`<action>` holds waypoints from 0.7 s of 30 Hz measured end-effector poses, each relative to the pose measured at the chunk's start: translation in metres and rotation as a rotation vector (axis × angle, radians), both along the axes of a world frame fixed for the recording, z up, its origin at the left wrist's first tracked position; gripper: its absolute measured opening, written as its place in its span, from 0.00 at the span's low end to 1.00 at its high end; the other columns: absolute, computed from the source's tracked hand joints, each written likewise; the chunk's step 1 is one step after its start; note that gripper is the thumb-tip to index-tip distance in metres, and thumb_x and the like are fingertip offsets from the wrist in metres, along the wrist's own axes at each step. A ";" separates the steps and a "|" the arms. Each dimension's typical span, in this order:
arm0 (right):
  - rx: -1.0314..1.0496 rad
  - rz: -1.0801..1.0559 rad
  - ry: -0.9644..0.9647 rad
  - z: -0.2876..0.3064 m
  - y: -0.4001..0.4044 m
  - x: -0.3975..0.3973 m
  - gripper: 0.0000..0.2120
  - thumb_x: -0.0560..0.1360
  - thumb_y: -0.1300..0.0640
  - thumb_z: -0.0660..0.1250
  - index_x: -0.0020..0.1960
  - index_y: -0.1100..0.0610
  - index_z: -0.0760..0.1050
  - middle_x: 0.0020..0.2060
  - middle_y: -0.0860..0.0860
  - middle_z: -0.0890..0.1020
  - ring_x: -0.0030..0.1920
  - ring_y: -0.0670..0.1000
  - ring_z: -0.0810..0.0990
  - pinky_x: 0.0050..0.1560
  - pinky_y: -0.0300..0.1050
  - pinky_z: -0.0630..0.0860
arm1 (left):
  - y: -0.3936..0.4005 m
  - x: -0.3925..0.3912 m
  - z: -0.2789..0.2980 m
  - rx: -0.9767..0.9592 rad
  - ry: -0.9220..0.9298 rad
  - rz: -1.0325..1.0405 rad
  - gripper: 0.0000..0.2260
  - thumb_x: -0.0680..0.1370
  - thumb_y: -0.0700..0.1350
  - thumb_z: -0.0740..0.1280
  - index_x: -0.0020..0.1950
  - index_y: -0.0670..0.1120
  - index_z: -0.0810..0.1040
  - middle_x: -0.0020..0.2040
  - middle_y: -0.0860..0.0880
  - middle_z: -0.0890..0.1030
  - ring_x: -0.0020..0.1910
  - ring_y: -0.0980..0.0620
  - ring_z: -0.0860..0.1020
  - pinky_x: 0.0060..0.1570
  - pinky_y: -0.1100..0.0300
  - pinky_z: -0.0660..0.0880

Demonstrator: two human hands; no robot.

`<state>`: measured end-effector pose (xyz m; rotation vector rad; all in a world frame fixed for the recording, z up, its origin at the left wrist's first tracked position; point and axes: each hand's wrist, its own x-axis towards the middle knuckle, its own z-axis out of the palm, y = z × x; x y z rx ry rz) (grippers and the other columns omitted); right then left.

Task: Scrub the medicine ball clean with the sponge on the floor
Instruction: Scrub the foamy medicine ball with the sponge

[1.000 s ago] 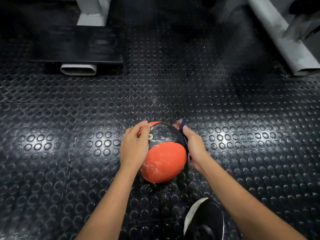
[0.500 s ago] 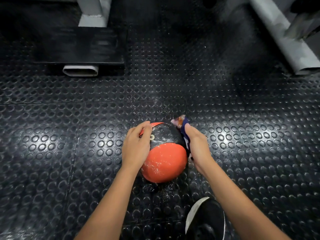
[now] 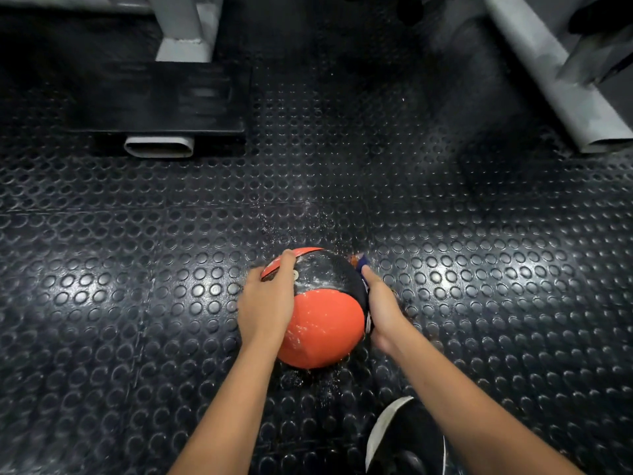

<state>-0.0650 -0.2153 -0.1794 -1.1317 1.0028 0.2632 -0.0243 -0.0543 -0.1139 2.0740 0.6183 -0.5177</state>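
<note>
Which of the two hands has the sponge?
The right hand, pressed to the medicine ball's right side, has the sponge, whose tip pokes out past its fingers. The left hand only steadies the ball, bare.

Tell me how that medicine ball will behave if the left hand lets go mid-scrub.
Probably it rolls: the medicine ball is round and sits on the studded floor mat, steadied only by the left hand. Its surface shows wet streaks, so it may be slippery. The right hand pressing the sponge sideways would likely push it left.

Hands on ball, perhaps wet
</note>
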 end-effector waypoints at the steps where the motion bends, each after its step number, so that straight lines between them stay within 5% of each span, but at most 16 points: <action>1: -0.047 -0.045 -0.046 -0.004 0.005 -0.001 0.23 0.82 0.38 0.58 0.63 0.51 0.82 0.56 0.54 0.88 0.57 0.56 0.86 0.63 0.60 0.80 | 0.001 0.001 -0.002 -0.022 0.012 0.017 0.33 0.79 0.70 0.61 0.79 0.53 0.69 0.75 0.45 0.74 0.71 0.40 0.73 0.59 0.47 0.67; 3: -0.107 -0.135 -0.143 -0.007 0.013 -0.008 0.29 0.75 0.31 0.62 0.69 0.46 0.79 0.65 0.45 0.83 0.67 0.52 0.81 0.72 0.60 0.74 | 0.005 0.000 -0.004 -0.100 -0.051 0.005 0.33 0.76 0.71 0.62 0.77 0.55 0.72 0.73 0.48 0.75 0.69 0.42 0.74 0.61 0.46 0.69; 6: -0.174 -0.193 -0.253 0.003 0.019 -0.015 0.27 0.85 0.42 0.58 0.81 0.51 0.64 0.68 0.35 0.67 0.73 0.40 0.65 0.79 0.44 0.60 | 0.016 0.004 -0.005 -0.224 -0.176 -0.087 0.32 0.74 0.72 0.61 0.73 0.58 0.76 0.68 0.55 0.76 0.66 0.50 0.74 0.61 0.49 0.68; 9: -0.249 -0.194 -0.292 0.015 0.022 -0.020 0.23 0.88 0.49 0.54 0.81 0.54 0.63 0.60 0.33 0.70 0.66 0.38 0.66 0.67 0.35 0.60 | 0.019 0.007 -0.003 -0.260 -0.234 -0.158 0.18 0.83 0.64 0.61 0.70 0.61 0.77 0.69 0.60 0.75 0.69 0.57 0.72 0.63 0.54 0.65; 11: -0.285 -0.211 -0.273 0.018 0.024 -0.020 0.22 0.88 0.49 0.55 0.80 0.54 0.67 0.63 0.37 0.73 0.65 0.40 0.68 0.67 0.37 0.61 | 0.014 0.004 -0.004 -0.226 -0.288 -0.046 0.10 0.85 0.60 0.59 0.60 0.64 0.78 0.64 0.62 0.77 0.65 0.59 0.74 0.62 0.55 0.65; 14: -0.424 -0.172 -0.320 0.026 0.029 -0.020 0.18 0.87 0.47 0.55 0.76 0.45 0.69 0.65 0.34 0.73 0.63 0.34 0.71 0.66 0.32 0.62 | -0.008 -0.005 0.004 -0.226 -0.220 0.215 0.15 0.86 0.59 0.55 0.45 0.60 0.76 0.48 0.61 0.77 0.48 0.64 0.74 0.56 0.54 0.64; 18: -0.854 0.117 -0.469 0.027 0.035 -0.022 0.14 0.85 0.40 0.53 0.67 0.34 0.71 0.70 0.37 0.74 0.74 0.40 0.65 0.77 0.39 0.57 | -0.014 -0.013 -0.012 -0.130 -0.229 0.214 0.15 0.83 0.62 0.58 0.63 0.62 0.81 0.64 0.56 0.81 0.64 0.50 0.77 0.62 0.48 0.72; 21: -0.612 0.054 -0.457 0.007 0.024 -0.022 0.18 0.83 0.39 0.56 0.63 0.43 0.80 0.62 0.46 0.84 0.68 0.51 0.78 0.72 0.53 0.72 | -0.016 -0.017 -0.020 -0.133 -0.239 0.252 0.15 0.83 0.61 0.59 0.65 0.62 0.80 0.67 0.57 0.79 0.66 0.50 0.76 0.62 0.48 0.73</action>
